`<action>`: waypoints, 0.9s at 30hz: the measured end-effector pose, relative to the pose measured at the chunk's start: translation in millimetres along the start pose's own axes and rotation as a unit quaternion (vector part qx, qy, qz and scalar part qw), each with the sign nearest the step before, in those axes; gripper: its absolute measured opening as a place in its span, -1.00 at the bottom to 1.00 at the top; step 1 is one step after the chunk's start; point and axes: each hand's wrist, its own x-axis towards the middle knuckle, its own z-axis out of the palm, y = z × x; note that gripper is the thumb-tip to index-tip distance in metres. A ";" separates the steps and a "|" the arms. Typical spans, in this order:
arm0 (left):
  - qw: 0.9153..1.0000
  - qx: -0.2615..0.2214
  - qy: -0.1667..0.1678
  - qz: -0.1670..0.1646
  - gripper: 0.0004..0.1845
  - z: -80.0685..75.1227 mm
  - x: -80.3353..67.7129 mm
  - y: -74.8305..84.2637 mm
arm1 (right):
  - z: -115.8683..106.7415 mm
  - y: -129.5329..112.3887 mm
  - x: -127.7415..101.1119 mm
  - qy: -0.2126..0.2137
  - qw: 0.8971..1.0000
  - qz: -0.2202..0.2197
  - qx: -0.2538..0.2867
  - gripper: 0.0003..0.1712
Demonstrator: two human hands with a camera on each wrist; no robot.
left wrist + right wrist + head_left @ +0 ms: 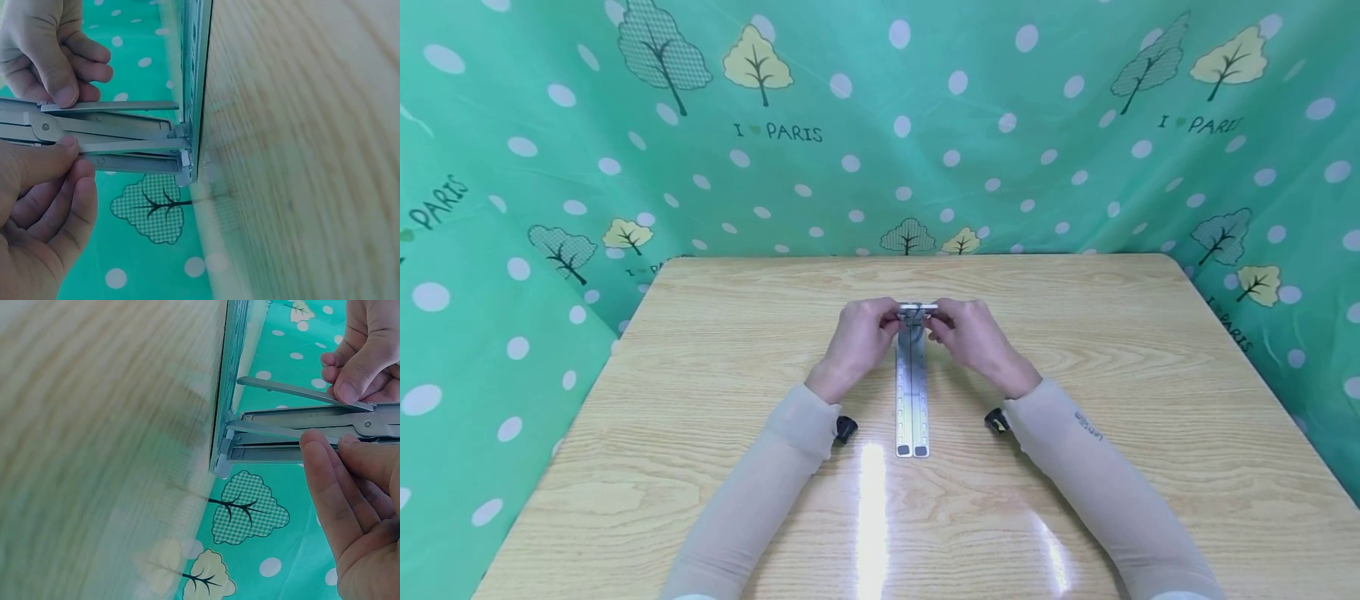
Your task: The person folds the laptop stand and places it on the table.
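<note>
A silver folding laptop stand (913,392) lies with its two slotted rails side by side on the table, dark pads at the near ends. Its hinged upper section (119,164) rises from the far end of the rails. My left hand (859,340) pinches one narrow metal arm (134,147) of that section between thumb and fingers. From the other side, my right hand (976,340) pinches the matching narrow arm (262,429). Both arms stand slightly apart from the section's middle, where a round pivot (367,424) shows.
The wooden table (700,350) reflects bright light near its front. Behind and beside it hangs a green dotted curtain (925,167) printed with trees. Black wrist devices (846,429) show at both pale sleeves (760,492).
</note>
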 end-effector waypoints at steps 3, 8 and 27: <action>1.000 0.004 0.000 0.003 -0.84 -0.3 0.3 -0.5 | -0.5 -0.3 0.1 0.002 1.000 -0.013 -0.006 -0.93; 0.999 0.029 0.000 0.021 -0.84 0.8 0.6 -1.1 | 0.4 1.6 0.2 0.010 0.998 -0.042 -0.043 -0.93; 0.997 0.053 0.010 0.050 -0.82 3.4 0.3 -1.9 | 2.0 4.4 2.7 0.011 0.995 -0.070 -0.073 -0.87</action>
